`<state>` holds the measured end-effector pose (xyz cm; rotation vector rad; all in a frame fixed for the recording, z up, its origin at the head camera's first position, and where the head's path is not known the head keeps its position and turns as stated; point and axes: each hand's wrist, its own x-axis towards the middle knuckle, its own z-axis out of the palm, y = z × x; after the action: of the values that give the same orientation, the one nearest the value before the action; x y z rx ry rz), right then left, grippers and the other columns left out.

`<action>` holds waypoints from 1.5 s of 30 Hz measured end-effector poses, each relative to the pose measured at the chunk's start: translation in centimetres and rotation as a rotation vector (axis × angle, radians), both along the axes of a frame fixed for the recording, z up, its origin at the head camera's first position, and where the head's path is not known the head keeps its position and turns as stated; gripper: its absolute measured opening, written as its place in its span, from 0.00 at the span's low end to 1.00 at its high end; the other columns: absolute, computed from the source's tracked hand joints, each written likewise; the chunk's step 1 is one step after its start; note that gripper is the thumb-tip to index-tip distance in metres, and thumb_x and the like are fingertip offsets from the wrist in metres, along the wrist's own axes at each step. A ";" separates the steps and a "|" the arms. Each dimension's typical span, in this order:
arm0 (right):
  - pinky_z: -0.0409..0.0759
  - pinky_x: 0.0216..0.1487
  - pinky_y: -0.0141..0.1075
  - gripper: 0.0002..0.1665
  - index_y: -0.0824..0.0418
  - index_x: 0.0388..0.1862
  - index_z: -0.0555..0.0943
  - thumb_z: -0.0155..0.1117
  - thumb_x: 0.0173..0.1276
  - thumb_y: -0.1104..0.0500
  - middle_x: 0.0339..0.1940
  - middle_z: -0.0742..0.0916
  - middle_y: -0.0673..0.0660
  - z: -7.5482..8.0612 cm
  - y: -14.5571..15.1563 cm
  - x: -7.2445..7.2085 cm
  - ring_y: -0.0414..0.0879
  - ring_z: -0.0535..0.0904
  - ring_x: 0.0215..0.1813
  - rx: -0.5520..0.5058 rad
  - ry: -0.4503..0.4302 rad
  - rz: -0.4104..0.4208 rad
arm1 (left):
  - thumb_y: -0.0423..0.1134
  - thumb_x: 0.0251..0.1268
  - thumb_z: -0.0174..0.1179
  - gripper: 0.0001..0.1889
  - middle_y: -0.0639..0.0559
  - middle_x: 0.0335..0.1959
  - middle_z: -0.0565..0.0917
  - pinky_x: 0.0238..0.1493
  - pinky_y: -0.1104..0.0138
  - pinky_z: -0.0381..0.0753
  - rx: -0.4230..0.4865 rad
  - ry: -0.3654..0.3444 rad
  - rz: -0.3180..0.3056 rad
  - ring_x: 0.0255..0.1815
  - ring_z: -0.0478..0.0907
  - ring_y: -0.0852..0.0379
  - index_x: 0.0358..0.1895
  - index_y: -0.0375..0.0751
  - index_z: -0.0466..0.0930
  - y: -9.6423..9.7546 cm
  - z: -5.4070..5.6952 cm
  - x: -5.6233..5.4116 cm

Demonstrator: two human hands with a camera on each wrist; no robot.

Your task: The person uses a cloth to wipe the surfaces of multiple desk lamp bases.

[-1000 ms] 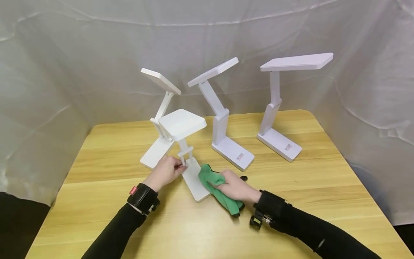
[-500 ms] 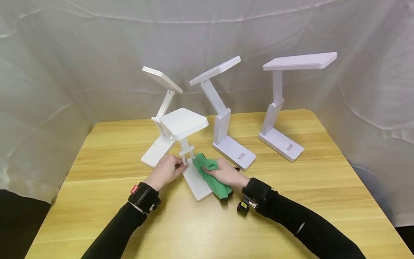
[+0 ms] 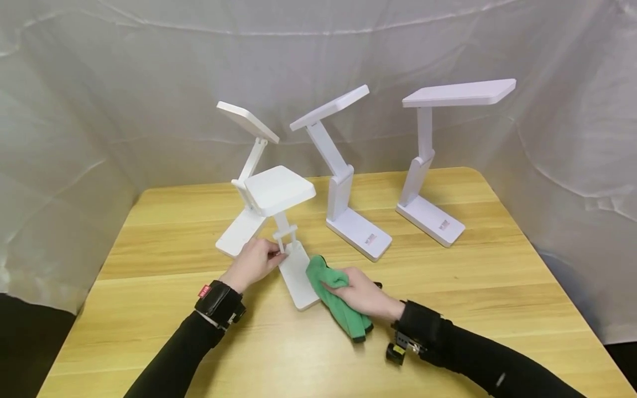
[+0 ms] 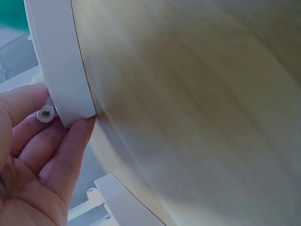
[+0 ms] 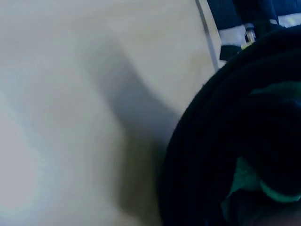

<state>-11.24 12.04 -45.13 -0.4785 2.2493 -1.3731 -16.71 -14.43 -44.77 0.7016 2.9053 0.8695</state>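
Observation:
In the head view a white folding desk lamp (image 3: 280,190) stands nearest the person, its flat head raised over its base (image 3: 298,276). My left hand (image 3: 252,263) grips the hinge end of that base. The left wrist view shows the thumb and fingers (image 4: 70,155) pinching the base's end (image 4: 63,61) beside a round hinge pin. A green cloth (image 3: 343,307) with dark edging is bunched in my right hand (image 3: 362,293) and overlaps the right edge of the base. Dark edging and some green of the cloth (image 5: 247,176) fill the right wrist view's lower right.
Three more white desk lamps stand behind on the wooden table (image 3: 448,331): a left lamp (image 3: 241,232), a middle lamp (image 3: 358,235) and a right lamp (image 3: 430,221). The left one is close behind the gripped lamp. A pale curtain (image 3: 318,66) surrounds the table's back and sides.
The right hand and cloth slid up the base towards the hinge, then came back towards its front right. My left hand keeps its grip in the same place.

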 end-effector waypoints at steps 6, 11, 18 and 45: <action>0.78 0.31 0.32 0.21 0.57 0.24 0.69 0.55 0.79 0.50 0.24 0.79 0.53 -0.2 -1.9 -2.7 0.39 0.77 0.26 0.007 0.019 -0.060 | 0.35 0.64 0.68 0.07 0.44 0.27 0.90 0.23 0.76 0.76 0.013 0.005 -0.013 0.20 0.75 0.66 0.38 0.33 0.89 0.1 0.0 0.0; 0.86 0.38 0.34 0.19 0.70 0.56 0.81 0.57 0.67 0.68 0.56 0.86 0.68 -0.4 -2.0 -1.4 0.46 0.85 0.33 0.156 0.331 0.074 | 0.35 0.64 0.68 0.07 0.45 0.26 0.89 0.22 0.76 0.76 0.020 0.006 -0.017 0.19 0.74 0.67 0.37 0.33 0.90 0.2 0.0 0.0; 0.75 0.71 0.47 0.35 0.65 0.70 0.74 0.61 0.61 0.71 0.76 0.71 0.69 0.3 -0.2 2.0 0.61 0.67 0.78 0.439 0.752 0.411 | 0.36 0.65 0.67 0.08 0.47 0.23 0.88 0.20 0.75 0.73 0.011 -0.015 0.005 0.18 0.71 0.66 0.36 0.33 0.90 0.1 0.2 0.0; 0.82 0.63 0.37 0.23 0.56 0.59 0.85 0.61 0.67 0.70 0.62 0.86 0.54 1.8 -1.3 0.1 0.45 0.83 0.63 0.480 0.950 0.545 | 0.37 0.65 0.67 0.07 0.52 0.21 0.86 0.19 0.74 0.69 -0.034 -0.031 -0.009 0.17 0.69 0.66 0.34 0.36 0.90 0.0 0.5 -0.3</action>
<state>-11.17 10.72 -43.35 -1.6574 2.6728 -0.2883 -17.04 -14.46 -44.25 0.6915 2.8798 0.8210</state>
